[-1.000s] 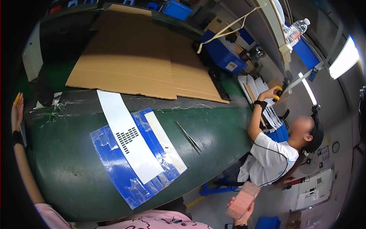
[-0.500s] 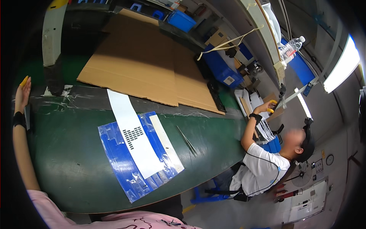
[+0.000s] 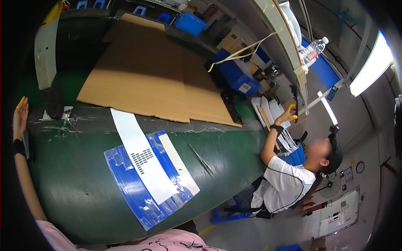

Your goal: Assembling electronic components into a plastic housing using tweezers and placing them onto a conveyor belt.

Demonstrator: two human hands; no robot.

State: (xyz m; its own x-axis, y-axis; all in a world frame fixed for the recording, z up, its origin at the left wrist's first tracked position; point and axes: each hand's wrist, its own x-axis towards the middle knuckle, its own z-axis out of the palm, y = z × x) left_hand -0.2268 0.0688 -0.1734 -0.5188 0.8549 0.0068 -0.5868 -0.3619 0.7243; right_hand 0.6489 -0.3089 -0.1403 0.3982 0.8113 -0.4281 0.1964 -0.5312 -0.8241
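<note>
At the far left rim my left hand (image 3: 21,119) is raised, its fingers stretched out, a yellow cover on one fingertip. It seems to hold nothing. A dark band (image 3: 18,147) wraps that wrist, and a flat grey piece shows beside it. My right hand is out of view. On the green table (image 3: 79,167) lies a blue board (image 3: 127,178) patched with clear tape. Across it runs a long white strip (image 3: 161,188) bearing several small black rectangles, its far end at the cardboard's edge. Tweezers (image 3: 201,160) rest to the right of the board.
Large cardboard sheets (image 3: 138,79) cover the far table. A grey post (image 3: 46,58) rises at the left. On the right, a co-worker in a white shirt (image 3: 284,184) lifts a hand (image 3: 287,115) near a metal frame. Blue bins (image 3: 236,75) and a plastic bottle (image 3: 314,52) are beyond.
The whole view has shifted, so the table's things appear slightly lower and further left. My left hand also appears lower at the rim. The strip, board and tweezers keep their places on the table.
</note>
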